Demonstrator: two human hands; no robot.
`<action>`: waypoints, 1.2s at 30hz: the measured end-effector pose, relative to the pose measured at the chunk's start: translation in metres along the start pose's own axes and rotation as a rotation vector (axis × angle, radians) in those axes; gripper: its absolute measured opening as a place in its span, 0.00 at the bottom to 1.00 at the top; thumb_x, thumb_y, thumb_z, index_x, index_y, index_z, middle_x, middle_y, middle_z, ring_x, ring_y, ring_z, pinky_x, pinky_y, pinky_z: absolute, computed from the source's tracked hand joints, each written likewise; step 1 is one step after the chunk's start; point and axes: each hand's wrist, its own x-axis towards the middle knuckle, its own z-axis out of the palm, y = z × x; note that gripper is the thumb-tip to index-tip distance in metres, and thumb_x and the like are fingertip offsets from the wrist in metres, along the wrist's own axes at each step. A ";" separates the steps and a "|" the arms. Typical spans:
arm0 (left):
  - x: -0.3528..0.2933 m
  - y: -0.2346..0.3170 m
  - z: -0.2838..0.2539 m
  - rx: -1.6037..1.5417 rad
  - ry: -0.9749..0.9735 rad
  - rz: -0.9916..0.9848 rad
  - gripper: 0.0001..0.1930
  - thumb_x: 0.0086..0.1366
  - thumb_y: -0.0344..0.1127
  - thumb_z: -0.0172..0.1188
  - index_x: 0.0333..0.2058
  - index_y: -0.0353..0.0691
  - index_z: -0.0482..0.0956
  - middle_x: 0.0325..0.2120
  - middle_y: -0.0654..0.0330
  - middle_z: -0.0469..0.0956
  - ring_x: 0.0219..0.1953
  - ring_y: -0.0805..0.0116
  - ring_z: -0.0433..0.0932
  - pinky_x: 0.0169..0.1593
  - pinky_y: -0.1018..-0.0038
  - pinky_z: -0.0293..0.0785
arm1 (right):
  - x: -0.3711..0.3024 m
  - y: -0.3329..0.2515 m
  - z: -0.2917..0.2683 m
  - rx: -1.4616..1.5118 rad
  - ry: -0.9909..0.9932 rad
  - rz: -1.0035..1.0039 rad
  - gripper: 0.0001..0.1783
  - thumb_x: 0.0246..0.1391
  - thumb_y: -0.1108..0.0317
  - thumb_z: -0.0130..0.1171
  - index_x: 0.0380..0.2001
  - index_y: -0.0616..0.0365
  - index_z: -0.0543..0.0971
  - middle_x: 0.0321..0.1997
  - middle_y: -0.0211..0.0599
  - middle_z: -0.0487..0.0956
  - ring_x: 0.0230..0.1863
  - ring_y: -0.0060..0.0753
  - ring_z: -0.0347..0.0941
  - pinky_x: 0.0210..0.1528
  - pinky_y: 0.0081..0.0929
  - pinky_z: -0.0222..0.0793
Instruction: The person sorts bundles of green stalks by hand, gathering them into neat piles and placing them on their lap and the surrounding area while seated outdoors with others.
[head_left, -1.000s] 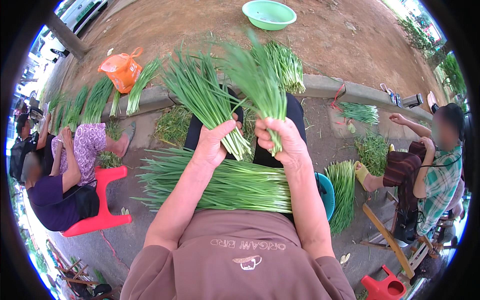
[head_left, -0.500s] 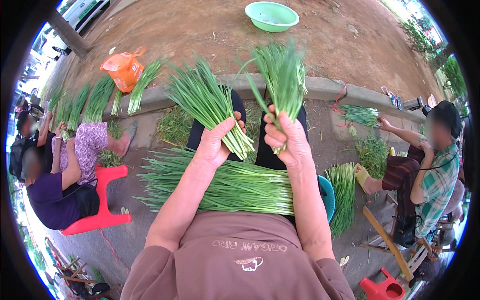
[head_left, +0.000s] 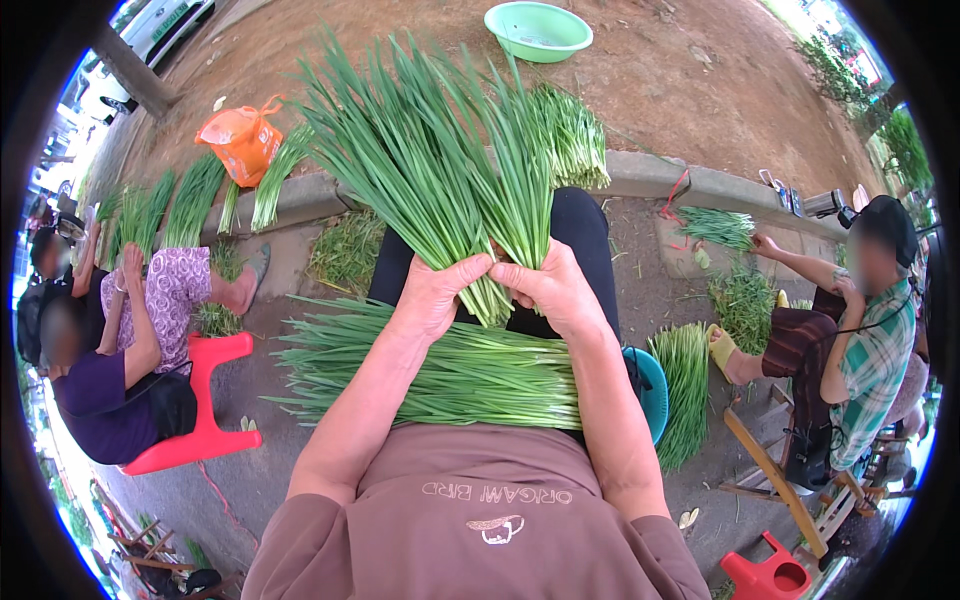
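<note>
My left hand point(head_left: 437, 288) is closed around the pale lower ends of a large bunch of garlic chives point(head_left: 395, 165), held above my lap. My right hand point(head_left: 552, 285) grips a smaller clump of chives point(head_left: 518, 185) right beside it. Both thumbs nearly meet at the stems, and the green leaves fan out away from me, overlapping. A thick pile of chives point(head_left: 470, 375) lies across my lap below my wrists, leaf tips to the left and pale ends to the right. Beyond my right hand, another bunch of chives point(head_left: 567, 130) rests at the kerb.
A kerb point(head_left: 640, 175) runs across ahead, with a green basin point(head_left: 540, 35) on the dirt beyond. An orange bag point(head_left: 240, 143) stands at left among laid-out chives. A teal container point(head_left: 648, 395) and standing chives point(head_left: 682, 395) are at my right. People sit on both sides.
My right hand has moved down and left, bringing its clump against the left bunch. The left bunch's leaves now spread farther up. At left, the seated person's hands have shifted.
</note>
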 end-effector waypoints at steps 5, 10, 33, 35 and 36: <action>0.000 0.004 -0.003 -0.119 0.024 -0.072 0.15 0.55 0.26 0.64 0.43 0.35 0.75 0.36 0.57 0.79 0.36 0.66 0.79 0.42 0.68 0.78 | -0.003 -0.010 -0.007 0.312 -0.071 0.173 0.14 0.50 0.67 0.63 0.39 0.63 0.76 0.24 0.26 0.73 0.18 0.15 0.63 0.16 0.15 0.55; 0.007 0.007 -0.022 -0.522 -0.102 -0.152 0.26 0.58 0.28 0.63 0.54 0.42 0.66 0.38 0.64 0.73 0.38 0.71 0.73 0.44 0.69 0.74 | 0.003 -0.007 -0.019 0.994 -0.046 -0.033 0.15 0.48 0.69 0.63 0.40 0.53 0.75 0.37 0.29 0.73 0.36 0.27 0.69 0.37 0.33 0.71; 0.001 0.000 -0.003 -0.046 -0.003 0.006 0.23 0.54 0.26 0.67 0.49 0.36 0.72 0.43 0.59 0.77 0.44 0.68 0.77 0.48 0.70 0.75 | 0.004 0.003 0.005 -0.194 0.048 -0.128 0.16 0.50 0.73 0.64 0.42 0.63 0.75 0.33 0.28 0.77 0.31 0.16 0.70 0.32 0.18 0.68; -0.001 0.002 -0.003 -0.048 0.009 -0.027 0.22 0.54 0.25 0.66 0.49 0.35 0.72 0.42 0.59 0.78 0.42 0.67 0.77 0.47 0.70 0.76 | 0.000 -0.005 0.000 -0.147 0.023 0.044 0.13 0.50 0.74 0.60 0.40 0.63 0.74 0.30 0.27 0.75 0.27 0.13 0.67 0.26 0.17 0.65; -0.001 0.002 -0.002 -0.041 0.010 -0.031 0.22 0.54 0.25 0.66 0.48 0.35 0.72 0.41 0.59 0.78 0.42 0.67 0.78 0.46 0.70 0.76 | 0.000 -0.004 0.007 -0.100 0.055 -0.070 0.07 0.52 0.70 0.61 0.32 0.59 0.75 0.18 0.21 0.68 0.14 0.12 0.56 0.15 0.16 0.50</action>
